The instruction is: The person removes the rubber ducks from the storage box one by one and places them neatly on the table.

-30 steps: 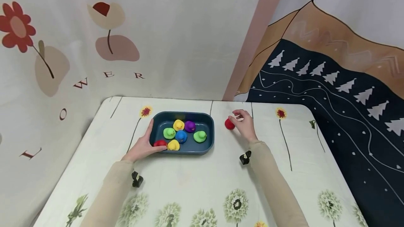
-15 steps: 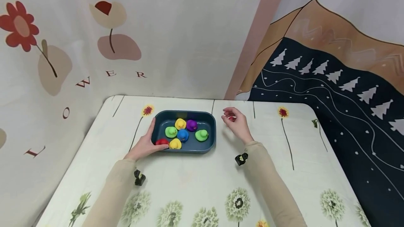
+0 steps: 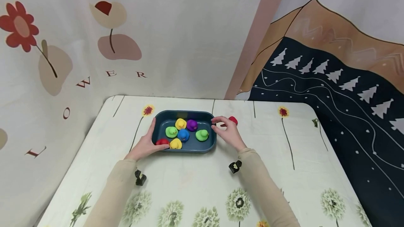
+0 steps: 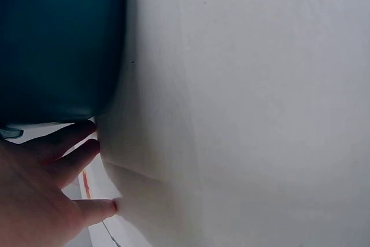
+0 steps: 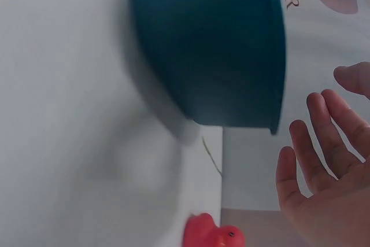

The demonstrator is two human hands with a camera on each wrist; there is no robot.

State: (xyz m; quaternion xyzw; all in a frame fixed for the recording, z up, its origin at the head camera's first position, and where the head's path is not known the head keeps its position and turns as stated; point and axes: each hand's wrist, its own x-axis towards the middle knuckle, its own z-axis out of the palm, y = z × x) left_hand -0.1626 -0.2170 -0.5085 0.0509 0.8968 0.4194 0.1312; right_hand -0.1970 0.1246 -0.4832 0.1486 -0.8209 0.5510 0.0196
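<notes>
A dark blue tray [image 3: 192, 148] sits on the table with several small toy ducks in it. My left hand [image 3: 143, 147] holds its left end, thumb over the near rim beside a red duck [image 3: 162, 142] and fingers along the outer wall. A green duck [image 3: 202, 135] stands near the tray's right end, apart from the group. My right hand [image 3: 230, 135] is at the right rim, fingers spread and nothing in them; the right wrist view shows them apart from the wall. Another red duck [image 5: 202, 232] is on the table behind the right hand, partly hidden in the head view.
Inside the tray are also yellow ducks [image 3: 181, 124], a purple duck [image 3: 192, 125], a blue duck [image 3: 183, 135] and a second green duck [image 3: 171, 131]. A white flower-print cloth [image 3: 189, 178] covers the table. Printed curtains [image 3: 176, 45] hang behind and beside it.
My right hand has left the red duck outside the tray and moved left to the tray's right rim. That duck stays on the table. My left hand keeps its place on the tray.
</notes>
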